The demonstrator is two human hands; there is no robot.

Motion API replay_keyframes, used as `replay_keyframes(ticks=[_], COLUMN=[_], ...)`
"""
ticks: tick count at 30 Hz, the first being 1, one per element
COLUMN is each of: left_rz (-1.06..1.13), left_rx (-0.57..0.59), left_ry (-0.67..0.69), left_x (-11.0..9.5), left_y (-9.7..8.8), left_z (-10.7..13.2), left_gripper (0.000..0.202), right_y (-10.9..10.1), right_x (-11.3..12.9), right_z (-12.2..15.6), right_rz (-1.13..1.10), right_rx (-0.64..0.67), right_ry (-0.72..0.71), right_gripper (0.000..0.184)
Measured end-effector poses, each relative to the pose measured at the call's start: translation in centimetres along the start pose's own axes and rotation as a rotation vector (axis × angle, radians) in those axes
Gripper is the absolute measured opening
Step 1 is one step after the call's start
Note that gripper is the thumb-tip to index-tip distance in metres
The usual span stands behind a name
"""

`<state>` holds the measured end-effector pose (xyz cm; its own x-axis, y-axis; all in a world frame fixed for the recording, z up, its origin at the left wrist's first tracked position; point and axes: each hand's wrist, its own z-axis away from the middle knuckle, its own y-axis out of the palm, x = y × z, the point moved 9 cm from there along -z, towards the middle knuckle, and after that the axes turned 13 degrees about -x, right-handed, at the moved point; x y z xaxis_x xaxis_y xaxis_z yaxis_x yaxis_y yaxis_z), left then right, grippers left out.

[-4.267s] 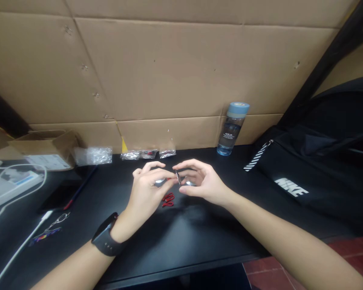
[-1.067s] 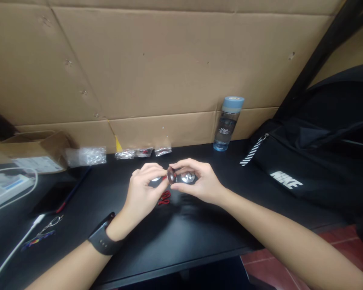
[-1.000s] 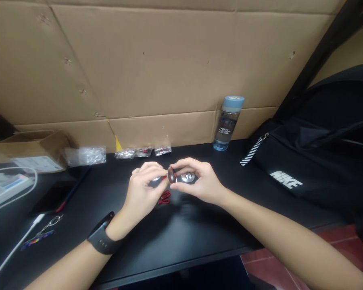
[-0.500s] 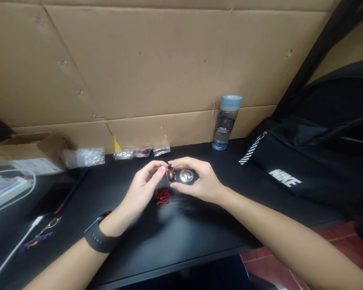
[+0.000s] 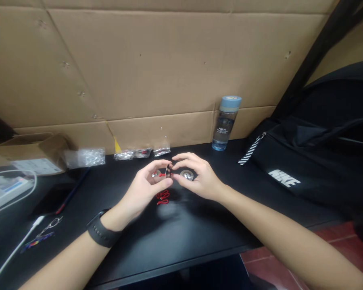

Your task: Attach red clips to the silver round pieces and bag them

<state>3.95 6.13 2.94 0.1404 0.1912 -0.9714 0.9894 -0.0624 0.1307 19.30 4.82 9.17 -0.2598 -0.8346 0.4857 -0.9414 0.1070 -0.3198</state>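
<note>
— What have the hands got, from where you stand?

— The left hand (image 5: 145, 186) and the right hand (image 5: 196, 177) meet over the middle of the black desk (image 5: 181, 237), fingertips nearly touching. Between them is a small shiny metal disc (image 5: 168, 172), seen almost edge-on, with a bit of red cord (image 5: 161, 175) at it. The left thumb and forefinger are pinched close at the cord end; the right thumb and forefinger are closed on the disc's other side. Which hand bears the weight I cannot tell.

— Anything else close by?

— A second round metal piece (image 5: 187, 175) shows just under the right fingers, at their 6 o'clock; I cannot tell whether it lies on the desk or sits in the palm. Loose red loops (image 5: 162, 197) lie on the desk at 6 o'clock from the disc, just below the left thumb.

— And farther off?

— At 12 o'clock from the hands, small clear bags (image 5: 142, 153) line the foot of the cardboard wall (image 5: 169, 60). A water bottle (image 5: 225, 123) with a blue cap stands at 1 o'clock. A black sports bag (image 5: 314, 161) fills 3 o'clock. At 9 o'clock sits an open carton (image 5: 30, 151), and at 8 o'clock small scissors (image 5: 50, 225) beside a white cable (image 5: 15, 249). A dark watch (image 5: 103, 233) is on the left wrist.
</note>
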Motion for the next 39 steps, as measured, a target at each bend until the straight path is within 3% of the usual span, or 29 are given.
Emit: replay_keyframes(ticks=[5,17,31,39], left_rz=[0.019,0.023,0.000,-0.079], left_rx=[0.043,0.067,0.183,0.099], left_ry=[0.029,0.039,-0.028,-0.068], left_x=[-0.4,-0.5,0.5,1.3], left_y=[0.5,0.9,1.6,-0.4], left_z=[0.1,0.3,0.6,-0.8], left_gripper=[0.047,0.050,0.048,0.044], right_y=[0.3,0.4,0.6,-0.2], right_x=[-0.3,0.7,1.1,0.4], right_z=[0.3,0.3,0.3,-0.1], right_rz=[0.037,0.017,-0.002,0.054], right_rx=[0.007,-0.032,-0.017,-0.016], right_ry=[-0.003,-0.091,-0.125,-0.097], right_gripper=[0.003,0.007,0.011,0.014])
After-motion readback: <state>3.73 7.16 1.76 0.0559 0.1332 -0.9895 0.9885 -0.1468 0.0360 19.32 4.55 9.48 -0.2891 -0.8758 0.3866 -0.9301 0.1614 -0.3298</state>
